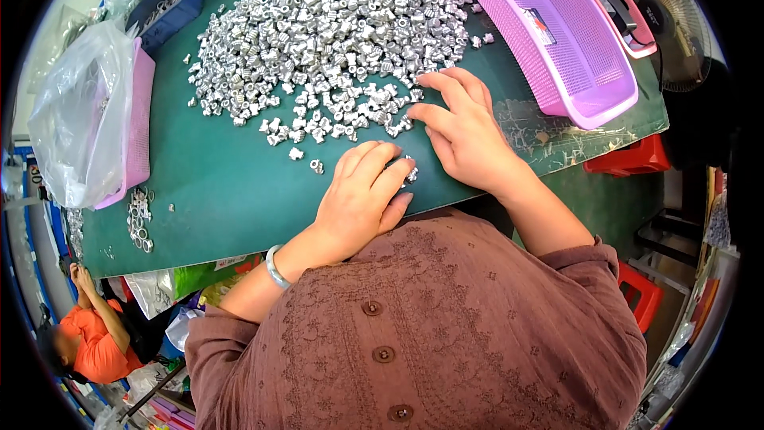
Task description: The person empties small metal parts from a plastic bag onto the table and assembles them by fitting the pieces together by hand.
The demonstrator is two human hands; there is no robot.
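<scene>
A heap of small silvery ribbed metal parts [342, 24], several with a round hole, lies on the green tabletop [231, 191]. My left hand [358, 195], with a pale bangle on its wrist, is curled near the table's front edge. A few of the metal parts [411, 171] show at its fingertips, and the palm is hidden. My right hand [465, 127] reaches to the heap's near right edge. Its fingers are apart, with loose parts by their tips; none is plainly gripped.
A long purple plastic basket [589, 72] stands at the right, beside a pink basket [643, 12] and a fan [668, 24]. At the left are a bag-lined pink basket [142, 119], a blue bin [171, 12] and metal rings [139, 227]. A person in orange [99, 342] sits beyond.
</scene>
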